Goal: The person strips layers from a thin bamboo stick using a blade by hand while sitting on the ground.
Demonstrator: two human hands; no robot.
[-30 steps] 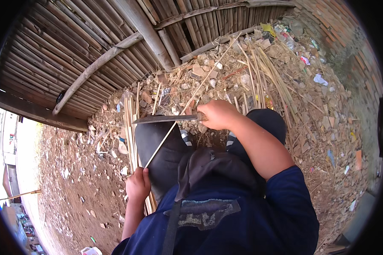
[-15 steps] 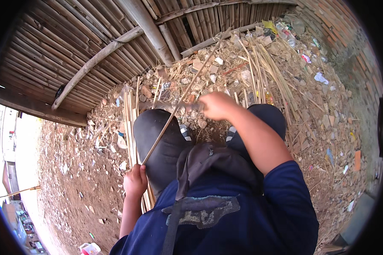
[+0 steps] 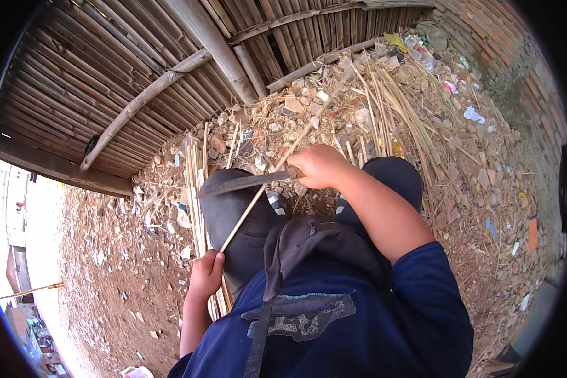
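Note:
Between the fingers and thumb of my left hand (image 3: pixel 206 275) is the near end of a long thin bamboo strip (image 3: pixel 240 220), beside my left knee. The strip slants up and away to the right, its far end blurred over the rubble. My right hand (image 3: pixel 321 166) is closed around the handle of a long dark-bladed knife (image 3: pixel 233 185), in front of and between my knees. The blade points left and crosses the strip near its middle, over my left thigh. Whether the edge bites into the strip I cannot tell.
A bundle of pale bamboo strips (image 3: pixel 196 208) lies along my left leg. More split strips (image 3: pixel 397 116) lie beyond my right knee. Stones and litter cover the dirt ground (image 3: pixel 138 271). A bamboo-slat wall (image 3: pixel 126 82) stands ahead left, a brick wall (image 3: pixel 485 34) at the right.
My right hand has come slightly nearer with the knife, and its blade now tilts down to the left. The strip now shows a paler face. My left hand stays about where it was.

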